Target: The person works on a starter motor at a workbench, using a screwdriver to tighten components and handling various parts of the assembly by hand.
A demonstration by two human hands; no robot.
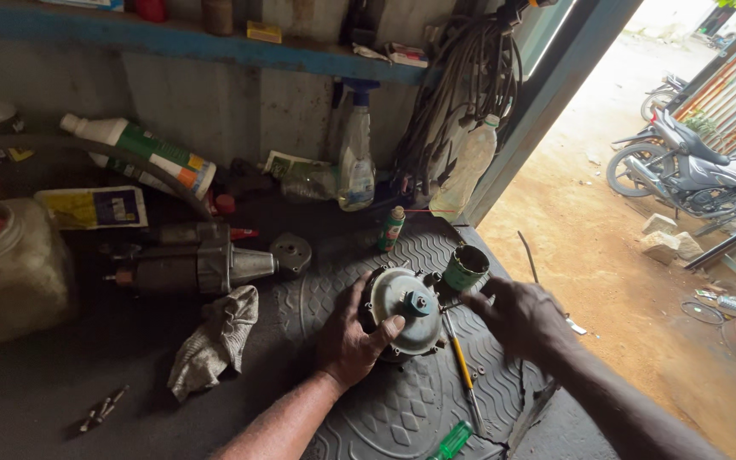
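A round grey metal housing point(404, 308) with a small blue hub at its centre rests on a black ribbed rubber mat point(402, 409). My left hand point(353, 334) grips its left side, thumb laid across the face. My right hand point(517, 317) hovers just right of the housing, fingers curled by its edge and near a small green cup point(465, 267); I cannot tell if it pinches anything. A yellow-handled screwdriver point(462, 362) lies on the mat between my hands.
A starter motor point(198, 260) and a dirty rag point(215, 341) lie left. A green-handled screwdriver point(451, 441) sits at the mat's front. Bottles, a spray bottle point(356, 162) and hanging cables point(457, 94) line the wall. Motorcycles point(692, 166) stand outside right.
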